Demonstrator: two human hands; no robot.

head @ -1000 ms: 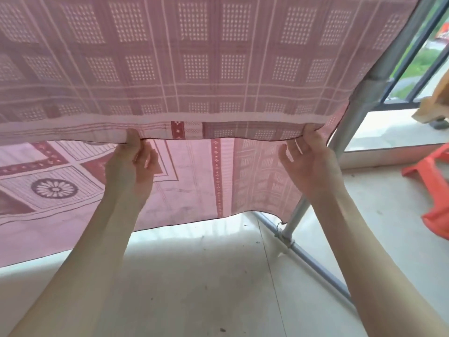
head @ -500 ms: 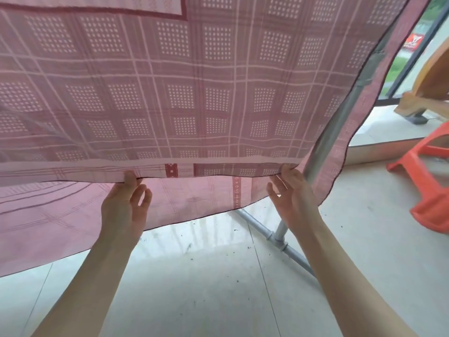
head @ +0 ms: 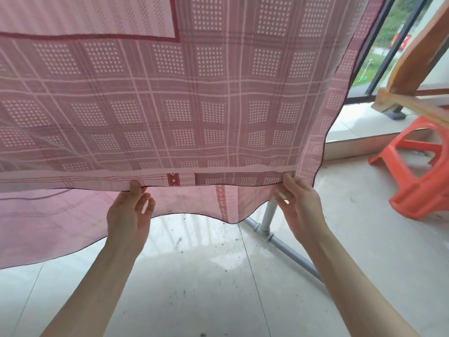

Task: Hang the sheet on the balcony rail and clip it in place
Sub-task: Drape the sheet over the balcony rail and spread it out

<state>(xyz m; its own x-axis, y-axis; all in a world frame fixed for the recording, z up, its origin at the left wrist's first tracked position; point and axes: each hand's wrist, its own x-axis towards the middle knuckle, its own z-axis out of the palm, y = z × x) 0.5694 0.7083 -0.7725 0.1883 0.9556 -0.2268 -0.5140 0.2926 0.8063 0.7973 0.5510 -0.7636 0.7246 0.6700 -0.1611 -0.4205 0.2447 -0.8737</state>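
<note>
The sheet (head: pixel 194 98) hangs in front of us in 2 layers, the near layer's lower hem running left to right just above both hands, and we pinch that hem with the left hand (head: pixel 128 215) at its middle stretch and the right hand (head: pixel 300 205) close to the corner by the grey stand pole (head: pixel 269 212), fingers (head: pixel 134 187) closed on the cloth at each spot. The hem's long axis lies level between our 2 grips, the cloth rising away above them, so we judge the coming pull should go evenly along that line; the rail and any clips are out of view.
</note>
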